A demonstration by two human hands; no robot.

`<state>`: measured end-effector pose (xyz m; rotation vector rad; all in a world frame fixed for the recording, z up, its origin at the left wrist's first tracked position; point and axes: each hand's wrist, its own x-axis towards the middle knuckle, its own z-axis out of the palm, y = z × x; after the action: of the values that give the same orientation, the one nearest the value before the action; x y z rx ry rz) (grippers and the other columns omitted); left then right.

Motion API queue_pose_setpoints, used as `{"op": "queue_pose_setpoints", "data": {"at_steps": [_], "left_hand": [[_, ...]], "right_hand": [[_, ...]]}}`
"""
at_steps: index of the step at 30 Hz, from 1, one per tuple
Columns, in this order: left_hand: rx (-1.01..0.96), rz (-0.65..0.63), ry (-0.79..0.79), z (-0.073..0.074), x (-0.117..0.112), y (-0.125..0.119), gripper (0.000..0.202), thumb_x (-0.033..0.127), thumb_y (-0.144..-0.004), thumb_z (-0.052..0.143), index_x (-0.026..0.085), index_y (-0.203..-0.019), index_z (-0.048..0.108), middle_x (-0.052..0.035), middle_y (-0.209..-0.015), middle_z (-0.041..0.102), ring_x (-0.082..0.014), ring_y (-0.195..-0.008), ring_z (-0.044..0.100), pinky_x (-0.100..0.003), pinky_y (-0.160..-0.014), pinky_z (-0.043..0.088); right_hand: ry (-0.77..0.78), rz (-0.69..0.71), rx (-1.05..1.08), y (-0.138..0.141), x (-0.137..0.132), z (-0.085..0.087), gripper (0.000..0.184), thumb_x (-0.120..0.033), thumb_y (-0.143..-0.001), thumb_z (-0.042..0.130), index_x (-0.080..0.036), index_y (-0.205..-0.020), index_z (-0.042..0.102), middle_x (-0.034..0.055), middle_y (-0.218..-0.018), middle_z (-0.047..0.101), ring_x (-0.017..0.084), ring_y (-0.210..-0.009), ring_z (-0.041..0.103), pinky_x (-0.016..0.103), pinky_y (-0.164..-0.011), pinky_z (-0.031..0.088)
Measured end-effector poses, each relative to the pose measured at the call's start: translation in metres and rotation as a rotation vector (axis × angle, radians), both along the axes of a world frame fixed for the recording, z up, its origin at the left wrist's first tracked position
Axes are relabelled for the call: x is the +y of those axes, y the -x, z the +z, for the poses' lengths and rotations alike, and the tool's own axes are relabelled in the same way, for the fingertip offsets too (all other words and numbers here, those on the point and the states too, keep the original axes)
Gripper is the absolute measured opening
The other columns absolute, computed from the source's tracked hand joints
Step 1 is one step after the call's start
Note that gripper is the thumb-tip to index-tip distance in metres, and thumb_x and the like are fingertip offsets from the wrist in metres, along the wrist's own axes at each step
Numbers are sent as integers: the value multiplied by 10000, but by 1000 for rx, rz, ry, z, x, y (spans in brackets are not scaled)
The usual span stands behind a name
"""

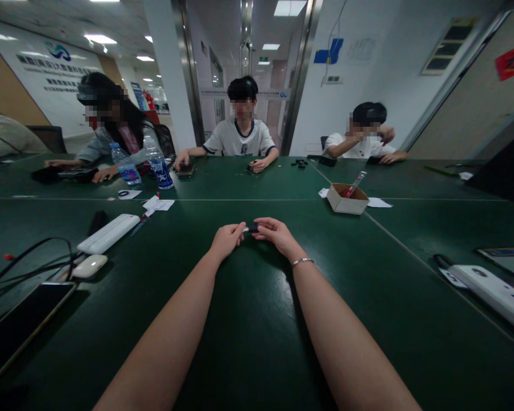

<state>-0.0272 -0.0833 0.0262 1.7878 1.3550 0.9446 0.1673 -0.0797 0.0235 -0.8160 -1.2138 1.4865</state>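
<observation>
Between my two hands, just above the green table (257,297), is a small black stick with a silvery end (252,229), which looks like a USB stick. My left hand (228,240) pinches the silvery end from the left. The fingertips of my right hand (276,234), which has a metal bracelet at the wrist, close on the black end. My fingers cover part of the stick, so its exact shape cannot be made out.
On the left lie a phone (34,319), a white earbud case (89,266), a white power bank (109,233) and cables. Two bottles (158,165) stand beyond. A cardboard box (346,202) and another power bank (492,291) are on the right. Several people sit opposite.
</observation>
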Motion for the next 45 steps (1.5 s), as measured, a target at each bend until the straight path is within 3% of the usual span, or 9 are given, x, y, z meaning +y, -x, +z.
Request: {"op": "queue_pose_setpoints", "data": {"at_steps": [6, 11, 17, 21, 30, 34, 45], "left_hand": [[-47, -32, -11, 0, -1, 0, 462, 583, -866, 449, 181, -685, 589, 19, -560, 542, -129, -525, 499, -256, -558, 371], [-186, -54, -106, 1, -2, -4, 269, 422, -791, 624, 186, -919, 606, -26, -837, 629, -155, -766, 582, -254, -683, 449], [-224, -42, -35, -1, 0, -3, 284, 427, -893, 471, 182, -974, 589, -5, -686, 593, -135, -607, 546, -244, -573, 425], [-255, -26, -68, 1, -1, -3, 244, 325, -859, 529, 192, -1061, 564, -12, -766, 605, -146, -717, 583, -246, -627, 446], [-299, -88, -62, -4, 3, -4, 268, 393, -859, 532, 181, -1019, 568, 3, -686, 584, -130, -635, 559, -237, -578, 425], [-341, -99, -26, -5, 5, -3, 277, 424, -819, 596, 157, -892, 576, -13, -690, 618, -134, -647, 582, -248, -608, 450], [-282, -28, 35, -9, 9, 1, 342, 493, -806, 595, 150, -799, 586, -42, -670, 661, -137, -583, 587, -258, -580, 435]], "right_hand": [[7, -4, 7, 0, 0, -1, 280, -181, -725, 794, -179, -985, 690, 51, -927, 701, 165, -789, 706, 237, -707, 602], [32, -60, 3, 2, 1, 0, 216, -183, -752, 775, -167, -950, 689, 41, -825, 706, 148, -695, 704, 211, -644, 600], [19, -58, -12, 3, 1, 0, 230, -190, -741, 782, -172, -953, 693, 35, -828, 704, 141, -686, 699, 204, -627, 599], [14, -55, -21, 3, 1, 0, 244, -199, -734, 792, -169, -953, 689, 36, -818, 700, 141, -678, 695, 210, -628, 597], [2, -42, -35, 2, 0, 1, 256, -216, -718, 801, -170, -946, 694, 42, -824, 704, 142, -677, 689, 220, -629, 593], [-16, -25, -37, 1, 0, -1, 303, -251, -692, 825, -170, -951, 691, 37, -823, 700, 143, -677, 689, 221, -629, 589], [-64, -29, -51, 0, 3, -7, 354, -236, -638, 852, -164, -951, 702, 32, -892, 688, 120, -687, 678, 205, -632, 579]]}}
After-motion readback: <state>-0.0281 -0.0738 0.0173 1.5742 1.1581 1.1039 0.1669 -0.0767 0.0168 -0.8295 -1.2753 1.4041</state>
